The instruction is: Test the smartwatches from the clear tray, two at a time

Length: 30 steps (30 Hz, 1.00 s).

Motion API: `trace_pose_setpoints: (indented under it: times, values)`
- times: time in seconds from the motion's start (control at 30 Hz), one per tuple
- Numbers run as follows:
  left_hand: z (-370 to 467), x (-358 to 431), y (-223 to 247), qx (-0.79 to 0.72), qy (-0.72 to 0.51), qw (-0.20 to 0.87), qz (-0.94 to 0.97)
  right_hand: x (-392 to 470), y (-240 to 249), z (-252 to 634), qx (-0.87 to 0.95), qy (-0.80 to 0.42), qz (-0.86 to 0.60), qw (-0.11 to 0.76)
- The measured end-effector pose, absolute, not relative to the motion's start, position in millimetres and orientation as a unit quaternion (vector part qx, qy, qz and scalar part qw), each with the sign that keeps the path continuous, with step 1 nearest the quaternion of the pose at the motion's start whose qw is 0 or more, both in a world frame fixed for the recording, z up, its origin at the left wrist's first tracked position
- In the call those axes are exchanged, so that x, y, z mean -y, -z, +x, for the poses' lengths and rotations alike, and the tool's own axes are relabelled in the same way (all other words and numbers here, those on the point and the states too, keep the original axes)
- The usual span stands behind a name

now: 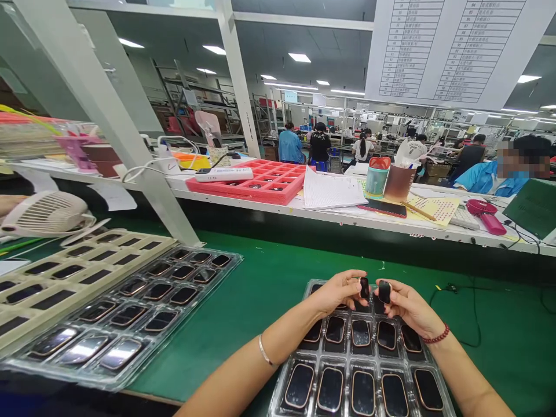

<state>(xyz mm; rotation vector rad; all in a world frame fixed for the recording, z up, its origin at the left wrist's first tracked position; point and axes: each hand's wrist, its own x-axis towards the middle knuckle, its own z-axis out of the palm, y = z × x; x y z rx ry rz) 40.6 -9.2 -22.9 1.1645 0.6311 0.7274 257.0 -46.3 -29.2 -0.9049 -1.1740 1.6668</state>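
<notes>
My left hand [343, 291] grips a small dark screen piece [364, 288] with a thin light rim between thumb and fingers. Close beside it, my right hand [406, 301] pinches a second dark piece [384, 292]; a small gap separates the two. Both hands are over the far end of a clear plastic tray [347, 358], whose pockets hold several dark rounded screens with gold rims, such as one near the front [363, 394]. My forearms pass over the tray's sides, and its far pockets are partly hidden by my hands.
On the green table [256, 289], another clear tray [174, 341] of screens lies left, beside a beige tray [82, 243]. A white fan [47, 213] is far left. The shelf ahead holds a red tray [278, 194], papers [332, 190], a phone [382, 208] and cups [399, 180]. People sit beyond.
</notes>
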Motion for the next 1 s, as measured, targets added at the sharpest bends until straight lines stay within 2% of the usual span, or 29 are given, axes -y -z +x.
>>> trace_pose_setpoints:
  times: [0.3,0.47,0.77,1.0]
  values:
    - [45,14,22,-0.343,-0.321,0.637,0.612,47,30,247,0.536,-0.595,-0.4,0.446]
    - [47,15,22,-0.351,-0.311,0.621,0.629,48,30,244,0.582,-0.555,-0.41,0.431]
    - [46,13,21,-0.372,-0.327,0.608,0.62,49,29,245,0.561,-0.573,-0.407,0.437]
    - [48,17,22,-0.369,-0.325,0.606,0.625,49,30,244,0.597,-0.539,-0.41,0.43]
